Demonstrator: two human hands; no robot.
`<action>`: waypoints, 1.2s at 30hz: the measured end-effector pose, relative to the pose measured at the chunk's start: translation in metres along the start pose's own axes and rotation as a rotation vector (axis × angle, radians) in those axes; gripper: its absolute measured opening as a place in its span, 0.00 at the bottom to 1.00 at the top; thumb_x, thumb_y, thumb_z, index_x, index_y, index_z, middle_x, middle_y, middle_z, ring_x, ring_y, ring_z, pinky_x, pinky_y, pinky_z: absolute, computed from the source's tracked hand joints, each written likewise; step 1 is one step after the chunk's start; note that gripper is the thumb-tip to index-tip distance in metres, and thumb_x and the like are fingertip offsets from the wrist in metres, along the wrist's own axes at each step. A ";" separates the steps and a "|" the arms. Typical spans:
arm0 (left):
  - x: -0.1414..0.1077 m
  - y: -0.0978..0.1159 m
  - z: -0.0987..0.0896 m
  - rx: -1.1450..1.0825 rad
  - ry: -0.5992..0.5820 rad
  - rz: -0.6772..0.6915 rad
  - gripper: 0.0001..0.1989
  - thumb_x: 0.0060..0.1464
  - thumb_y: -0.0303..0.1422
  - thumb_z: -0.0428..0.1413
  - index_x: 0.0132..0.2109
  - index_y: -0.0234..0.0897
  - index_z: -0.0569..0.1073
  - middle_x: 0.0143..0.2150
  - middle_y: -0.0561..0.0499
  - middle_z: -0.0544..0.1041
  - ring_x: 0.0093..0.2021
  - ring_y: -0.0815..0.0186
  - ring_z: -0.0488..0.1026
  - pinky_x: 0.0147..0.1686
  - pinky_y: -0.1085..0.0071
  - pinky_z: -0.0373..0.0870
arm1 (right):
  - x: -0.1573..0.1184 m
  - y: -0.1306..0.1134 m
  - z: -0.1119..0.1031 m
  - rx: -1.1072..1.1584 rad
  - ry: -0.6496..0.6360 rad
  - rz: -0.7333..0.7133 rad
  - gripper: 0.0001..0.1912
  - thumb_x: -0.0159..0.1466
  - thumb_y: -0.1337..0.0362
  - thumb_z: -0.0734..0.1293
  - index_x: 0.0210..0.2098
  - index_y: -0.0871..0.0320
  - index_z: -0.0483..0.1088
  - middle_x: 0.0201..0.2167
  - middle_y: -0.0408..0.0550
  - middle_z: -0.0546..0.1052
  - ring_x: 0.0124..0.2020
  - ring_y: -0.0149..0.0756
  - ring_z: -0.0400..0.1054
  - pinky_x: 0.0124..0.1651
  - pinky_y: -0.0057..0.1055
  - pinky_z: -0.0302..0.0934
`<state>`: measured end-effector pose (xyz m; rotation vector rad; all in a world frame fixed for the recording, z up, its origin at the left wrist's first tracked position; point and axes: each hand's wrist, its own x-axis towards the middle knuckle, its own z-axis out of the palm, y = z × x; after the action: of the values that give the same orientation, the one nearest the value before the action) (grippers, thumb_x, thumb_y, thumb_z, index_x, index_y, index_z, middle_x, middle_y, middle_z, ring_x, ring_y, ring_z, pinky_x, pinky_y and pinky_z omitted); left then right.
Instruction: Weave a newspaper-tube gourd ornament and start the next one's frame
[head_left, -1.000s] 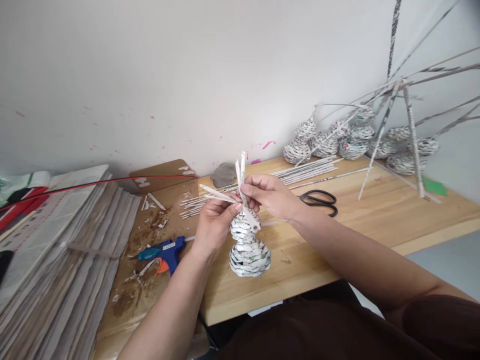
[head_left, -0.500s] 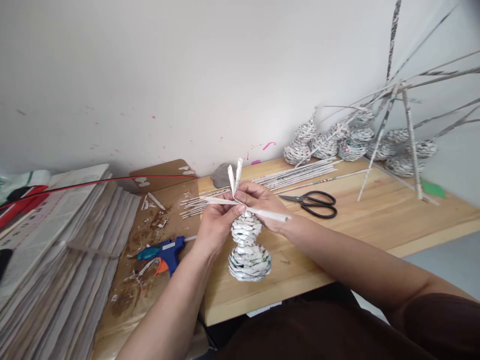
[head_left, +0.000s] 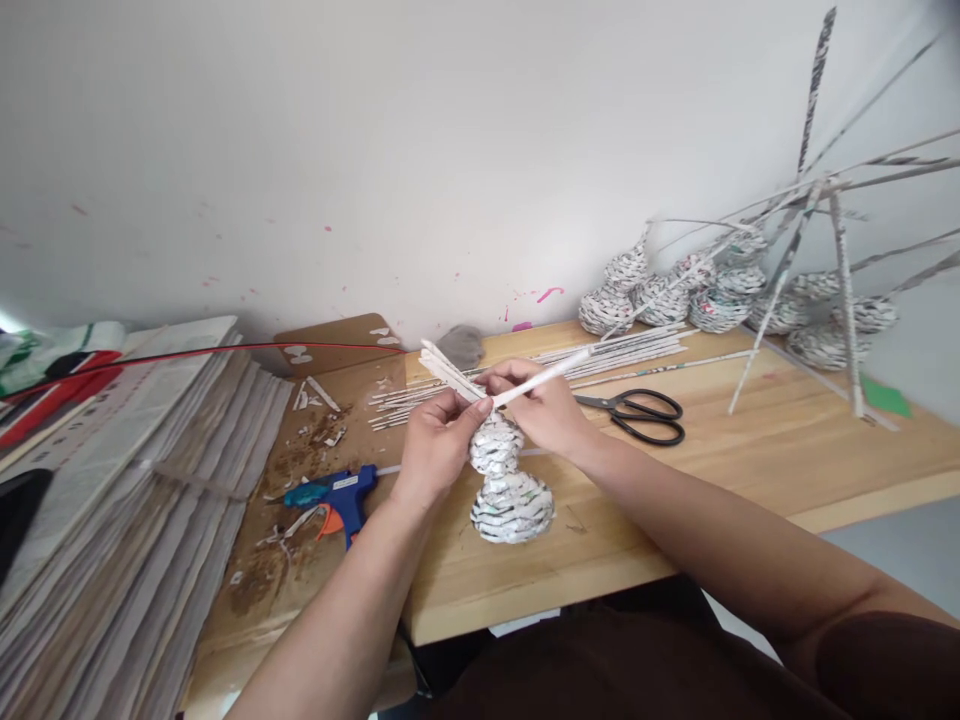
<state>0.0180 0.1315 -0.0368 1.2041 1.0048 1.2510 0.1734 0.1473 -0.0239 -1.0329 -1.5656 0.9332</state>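
Observation:
A gourd-shaped piece woven from rolled newspaper (head_left: pixel 513 508) hangs below my hands, its narrow top up and its wider bulb down. My left hand (head_left: pixel 441 440) is closed, thumb and fingers pinching the neck where the loose paper tubes come out. My right hand (head_left: pixel 546 402) is closed at the same spot, its fingers partly hidden behind a white paper tube (head_left: pixel 544 376) that slants up to the right. Other tube ends (head_left: pixel 448 367) lean together up to the left, above my left fingers.
Black-handled scissors (head_left: pixel 637 414) lie right of my hands, before a bundle of paper tubes (head_left: pixel 637 348). A blue glue gun (head_left: pixel 341 495) rests at left beside stacked newspapers (head_left: pixel 142 500). Several woven gourds (head_left: pixel 607 310) and upright tubes (head_left: pixel 846 300) stand at the back right.
The loose tubes have been rearranged: the one pointing right now slants upward, and the upright ends now lean left. Both hands stay at the neck; the view has shifted slightly.

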 end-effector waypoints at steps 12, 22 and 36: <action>0.008 0.005 -0.007 0.060 0.132 0.151 0.11 0.44 0.37 0.69 0.28 0.35 0.79 0.25 0.53 0.77 0.26 0.69 0.69 0.28 0.74 0.64 | -0.005 0.001 0.001 0.098 -0.047 0.069 0.13 0.58 0.55 0.74 0.36 0.57 0.82 0.35 0.50 0.84 0.36 0.41 0.77 0.39 0.35 0.69; 0.007 0.000 0.001 -0.017 0.194 0.182 0.08 0.45 0.36 0.69 0.31 0.36 0.81 0.29 0.52 0.81 0.30 0.68 0.73 0.34 0.73 0.69 | -0.004 0.005 0.006 0.217 0.074 0.158 0.11 0.52 0.57 0.77 0.29 0.59 0.80 0.27 0.47 0.81 0.28 0.36 0.73 0.34 0.31 0.66; 0.003 0.000 0.008 0.004 0.238 0.106 0.12 0.44 0.38 0.69 0.33 0.35 0.82 0.28 0.51 0.81 0.28 0.68 0.72 0.32 0.73 0.68 | -0.008 0.000 0.010 0.052 0.164 0.121 0.09 0.53 0.61 0.73 0.23 0.59 0.72 0.20 0.42 0.74 0.24 0.31 0.67 0.28 0.28 0.59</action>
<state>0.0257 0.1336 -0.0353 1.1419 1.1271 1.5034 0.1648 0.1392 -0.0286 -1.1480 -1.3495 0.9417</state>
